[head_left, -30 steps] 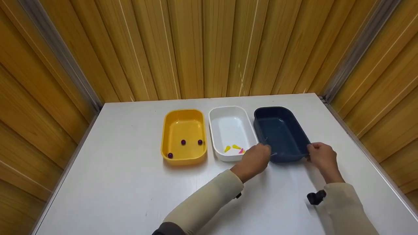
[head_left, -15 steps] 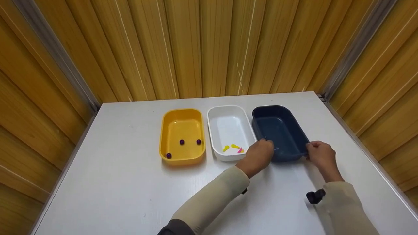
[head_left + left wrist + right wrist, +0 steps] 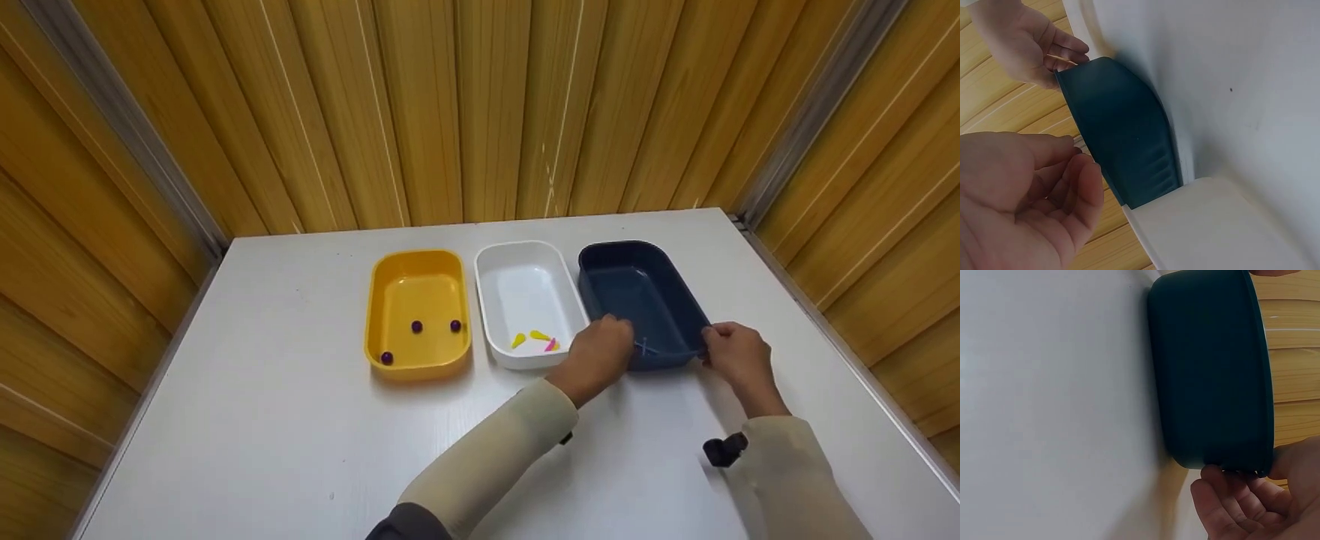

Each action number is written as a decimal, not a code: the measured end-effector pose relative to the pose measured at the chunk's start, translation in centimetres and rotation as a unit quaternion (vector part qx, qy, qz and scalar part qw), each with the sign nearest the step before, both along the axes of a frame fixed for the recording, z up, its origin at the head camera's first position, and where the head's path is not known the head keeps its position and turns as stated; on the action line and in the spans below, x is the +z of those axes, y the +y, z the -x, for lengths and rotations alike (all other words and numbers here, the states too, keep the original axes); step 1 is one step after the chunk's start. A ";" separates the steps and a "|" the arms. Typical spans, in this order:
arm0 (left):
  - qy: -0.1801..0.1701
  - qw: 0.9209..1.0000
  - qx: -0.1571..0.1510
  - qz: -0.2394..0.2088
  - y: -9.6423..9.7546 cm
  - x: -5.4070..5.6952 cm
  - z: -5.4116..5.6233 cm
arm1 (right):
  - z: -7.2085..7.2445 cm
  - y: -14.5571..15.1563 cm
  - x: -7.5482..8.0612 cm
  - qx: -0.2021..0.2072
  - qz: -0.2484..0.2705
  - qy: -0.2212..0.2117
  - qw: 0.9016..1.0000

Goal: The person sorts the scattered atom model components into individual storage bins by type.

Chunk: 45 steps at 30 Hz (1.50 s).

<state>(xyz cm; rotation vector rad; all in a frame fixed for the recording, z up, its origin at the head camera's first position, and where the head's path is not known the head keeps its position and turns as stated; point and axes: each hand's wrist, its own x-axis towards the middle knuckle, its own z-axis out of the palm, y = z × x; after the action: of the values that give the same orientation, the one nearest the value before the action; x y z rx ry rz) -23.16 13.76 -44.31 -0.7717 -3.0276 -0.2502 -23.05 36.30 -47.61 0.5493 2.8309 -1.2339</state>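
A dark blue tray (image 3: 645, 300) stands at the right of the row. My right hand (image 3: 739, 367) grips its near right corner, thumb at the rim and fingers below, as the right wrist view shows. At the tray's near left corner is my left hand (image 3: 600, 352), fingers curled. In the left wrist view, that hand (image 3: 1044, 191) seems to pinch a thin, pale, shiny piece (image 3: 1078, 142) above the rim; its kind is too small to tell. Thin clear pieces (image 3: 643, 346) show beside the left hand inside the blue tray, partly hidden by it.
A white tray (image 3: 525, 289) in the middle holds several small yellow (image 3: 538, 335) and pink (image 3: 550, 345) teardrop-like pieces. On the left, a yellow tray (image 3: 420, 300) holds purple beads (image 3: 417, 327). All stand on a white table (image 3: 300, 420) before wood-patterned walls (image 3: 420, 112).
My left hand has moved slightly right and up, further over the blue tray's near left corner. The thin pieces beside it show at another place. My right hand keeps its hold on the tray.
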 end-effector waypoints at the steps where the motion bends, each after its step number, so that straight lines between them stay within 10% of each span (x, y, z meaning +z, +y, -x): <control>1: 0.002 1.000 -0.002 -0.001 -0.1 0.0 0.0 | 0.1 0.0 0.0 0.000 0.001 -0.001 1.000; 17: -0.025 0.998 -0.018 -0.060 -3.4 0.9 -1.2 | 0.1 0.6 0.2 -0.008 -0.001 -0.017 1.000; 32: 0.042 0.982 0.100 -0.152 -13.6 1.9 -1.7 | -0.7 -0.5 2.2 -0.050 -0.060 0.082 0.994; 45: 0.031 0.986 0.124 -0.106 -17.2 1.8 -1.5 | -1.4 -4.2 4.5 0.045 -0.125 0.149 0.980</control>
<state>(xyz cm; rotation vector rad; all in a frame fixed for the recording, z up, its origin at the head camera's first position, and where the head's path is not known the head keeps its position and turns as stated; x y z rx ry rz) -21.66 -3.40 -42.53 -0.3777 -2.9316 -0.5216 -21.67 32.09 -43.15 0.2497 3.2474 -1.0292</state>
